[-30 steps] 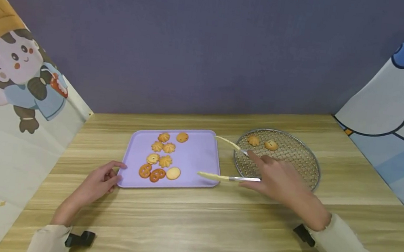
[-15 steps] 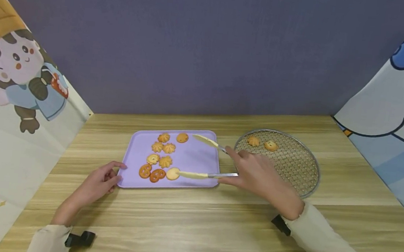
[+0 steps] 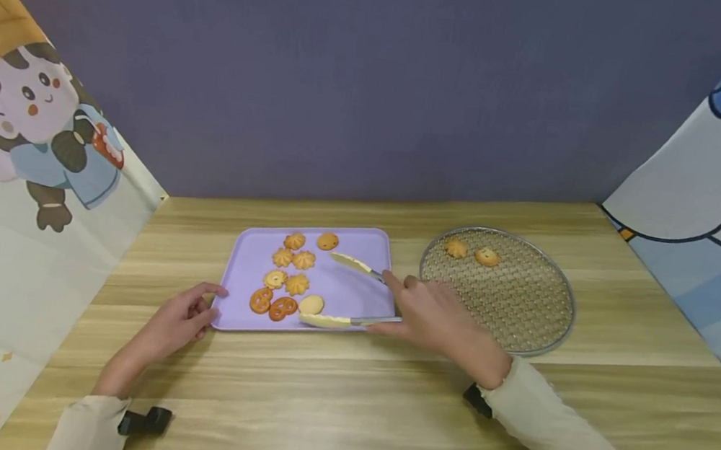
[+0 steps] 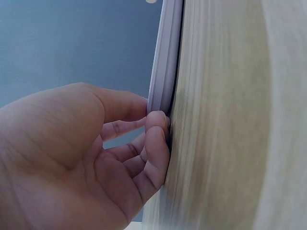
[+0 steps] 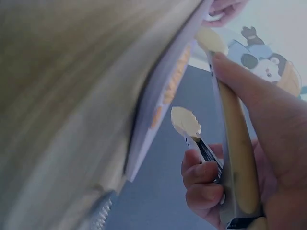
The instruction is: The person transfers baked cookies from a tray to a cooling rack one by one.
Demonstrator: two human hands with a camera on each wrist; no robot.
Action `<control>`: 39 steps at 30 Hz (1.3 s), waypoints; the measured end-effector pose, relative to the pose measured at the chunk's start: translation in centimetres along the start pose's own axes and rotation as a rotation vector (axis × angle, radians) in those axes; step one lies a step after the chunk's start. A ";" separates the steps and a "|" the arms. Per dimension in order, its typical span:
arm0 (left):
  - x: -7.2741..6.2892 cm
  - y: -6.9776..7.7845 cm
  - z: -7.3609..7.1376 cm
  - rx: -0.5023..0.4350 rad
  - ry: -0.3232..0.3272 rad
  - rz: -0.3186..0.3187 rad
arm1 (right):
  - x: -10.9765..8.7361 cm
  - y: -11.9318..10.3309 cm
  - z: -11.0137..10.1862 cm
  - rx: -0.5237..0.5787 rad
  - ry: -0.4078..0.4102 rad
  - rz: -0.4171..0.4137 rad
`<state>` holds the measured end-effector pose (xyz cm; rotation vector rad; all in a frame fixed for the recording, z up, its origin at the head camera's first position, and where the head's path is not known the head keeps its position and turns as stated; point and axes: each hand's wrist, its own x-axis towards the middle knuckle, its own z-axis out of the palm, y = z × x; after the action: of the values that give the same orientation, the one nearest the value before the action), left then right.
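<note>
Above the tray (image 3: 355, 279), right hand (image 3: 439, 319) held tongs (image 3: 361, 321), tips (image 3: 325, 321) apart; left hand (image 3: 175, 319) gripped the rim (image 3: 217, 310); cookies (image 3: 311, 306) likely needed gentle, level squeezing.

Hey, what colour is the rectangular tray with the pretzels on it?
Light purple; the tray shows best in the head view.

The right grip (image 3: 435, 315) holds spread tongs (image 3: 333, 322) over the purple tray (image 3: 354, 293).
</note>
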<state>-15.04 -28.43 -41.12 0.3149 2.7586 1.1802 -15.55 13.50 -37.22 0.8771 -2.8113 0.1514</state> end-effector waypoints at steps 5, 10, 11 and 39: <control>0.0 0.0 0.0 -0.003 0.005 0.024 | 0.0 -0.2 0.9 -0.025 0.040 -0.058; 0.1 -0.1 0.1 0.010 0.013 0.012 | 0.0 -0.3 1.2 -0.004 0.042 -0.079; 0.1 -0.1 0.1 0.014 0.013 0.008 | 0.0 -0.4 1.2 -0.002 0.040 -0.080; 0.1 0.0 0.0 0.013 0.012 0.025 | -0.1 0.1 0.7 -0.067 0.106 -0.113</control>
<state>-15.11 -28.42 -41.16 0.3456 2.7818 1.1734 -15.64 13.49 -37.95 0.9798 -2.6456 0.0836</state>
